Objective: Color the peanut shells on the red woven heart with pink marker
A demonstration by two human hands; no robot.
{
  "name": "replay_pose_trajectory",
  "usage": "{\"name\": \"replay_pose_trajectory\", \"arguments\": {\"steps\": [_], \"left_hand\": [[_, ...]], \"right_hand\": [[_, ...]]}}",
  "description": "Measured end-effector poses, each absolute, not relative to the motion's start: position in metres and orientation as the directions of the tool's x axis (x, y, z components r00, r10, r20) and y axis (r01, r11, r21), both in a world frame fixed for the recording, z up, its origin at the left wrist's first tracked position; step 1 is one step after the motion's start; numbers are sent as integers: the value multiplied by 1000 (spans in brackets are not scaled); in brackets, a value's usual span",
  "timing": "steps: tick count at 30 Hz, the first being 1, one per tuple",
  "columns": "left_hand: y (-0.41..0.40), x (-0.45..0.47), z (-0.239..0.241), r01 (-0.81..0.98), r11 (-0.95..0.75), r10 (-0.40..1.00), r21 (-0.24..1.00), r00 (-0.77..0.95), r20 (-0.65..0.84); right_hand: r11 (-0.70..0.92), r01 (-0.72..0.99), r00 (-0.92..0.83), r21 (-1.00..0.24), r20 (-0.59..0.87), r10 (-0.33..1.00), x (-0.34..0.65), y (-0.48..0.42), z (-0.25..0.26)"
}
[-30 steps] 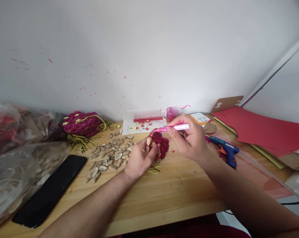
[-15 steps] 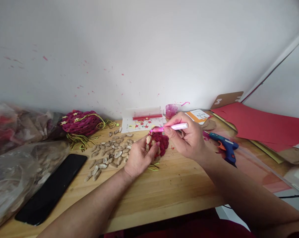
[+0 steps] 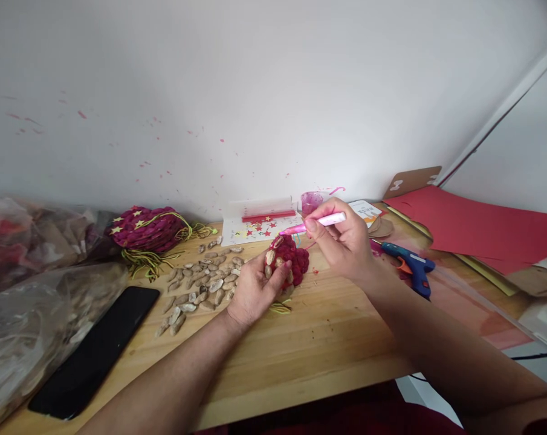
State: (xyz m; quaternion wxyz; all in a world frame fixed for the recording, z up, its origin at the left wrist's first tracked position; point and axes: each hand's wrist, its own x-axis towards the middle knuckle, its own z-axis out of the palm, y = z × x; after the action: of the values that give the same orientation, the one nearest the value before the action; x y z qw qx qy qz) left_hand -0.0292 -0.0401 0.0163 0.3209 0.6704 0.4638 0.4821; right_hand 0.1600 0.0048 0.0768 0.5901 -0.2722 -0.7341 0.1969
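My left hand [image 3: 255,284] is closed around a dark red braided yarn piece [image 3: 301,260] with several peanut shells fixed on it. Its thumb presses on the near face. Between thumb and fingers, my right hand [image 3: 343,244] pinches a marker-like pen [image 3: 328,220], white at the back and pink toward the front. The pink tip is at the top edge of the yarn piece, by a shell; whether it touches I cannot tell. Yellow-green strings [image 3: 281,307] lie below the piece. Loose peanut shells [image 3: 205,278] spread over the wooden table [image 3: 300,356] left of my left hand.
A black phone [image 3: 96,350] and plastic bags [image 3: 23,326] lie at left. Behind the shells sits a purple yarn bundle [image 3: 150,229] with stars. Star stickers on white paper [image 3: 232,229] and a pink cup [image 3: 310,201] are at the wall. A blue glue gun [image 3: 411,266] and red sheets [image 3: 491,223] lie right.
The pen in my right hand has shifted slightly right, its tip drawn back a little from the shells. My left hand keeps its hold on the yarn piece.
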Motion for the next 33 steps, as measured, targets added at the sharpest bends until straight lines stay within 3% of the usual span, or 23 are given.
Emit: {"name": "replay_pose_trajectory", "arguments": {"steps": [9, 33], "left_hand": [[-40, -29, 16, 267, -337, 941, 903, 116, 317], [-37, -29, 13, 214, -323, 946, 922, 57, 318]], "right_hand": [[699, 129, -134, -703, 686, 715, 161, 9, 73], [680, 38, -156, -733, 667, 728, 158, 13, 69]]}}
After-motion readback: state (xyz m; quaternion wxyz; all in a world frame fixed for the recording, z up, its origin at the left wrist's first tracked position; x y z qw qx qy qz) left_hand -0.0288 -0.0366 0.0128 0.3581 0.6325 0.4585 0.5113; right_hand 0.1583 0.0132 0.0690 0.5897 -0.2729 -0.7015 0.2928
